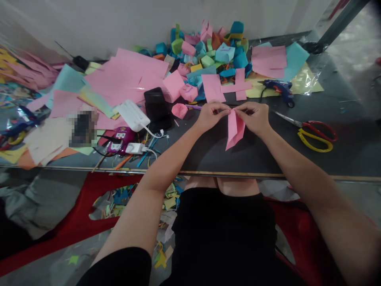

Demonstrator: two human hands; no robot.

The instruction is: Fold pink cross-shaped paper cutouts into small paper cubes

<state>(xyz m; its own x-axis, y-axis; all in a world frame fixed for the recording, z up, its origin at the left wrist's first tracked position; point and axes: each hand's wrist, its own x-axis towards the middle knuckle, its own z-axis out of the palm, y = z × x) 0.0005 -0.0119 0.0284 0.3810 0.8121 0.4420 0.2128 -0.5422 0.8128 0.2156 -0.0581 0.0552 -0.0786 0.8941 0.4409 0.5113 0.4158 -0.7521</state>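
Observation:
A folded piece of pink paper (236, 129) hangs just above the dark table, its lower end loose and pointed. My left hand (212, 116) pinches its top edge between thumb and fingers. Close beside it, my right hand (253, 118) pinches the same edge from the other side. Behind my left hand lie a purple pen (194, 107) and a small cupped pink paper piece (179, 111). Scissors (317, 133) with one red and one yellow handle rest to the right of my right hand. A blue glue gun (279, 90) lies beyond that hand.
Folded paper shapes (208, 51) in several colours are heaped against the wall. Pink sheets (125, 79) cover the left part of the table. A black phone (157, 108), a white power bank (133, 115) and a purple power socket (121, 139) with cables lie to my left.

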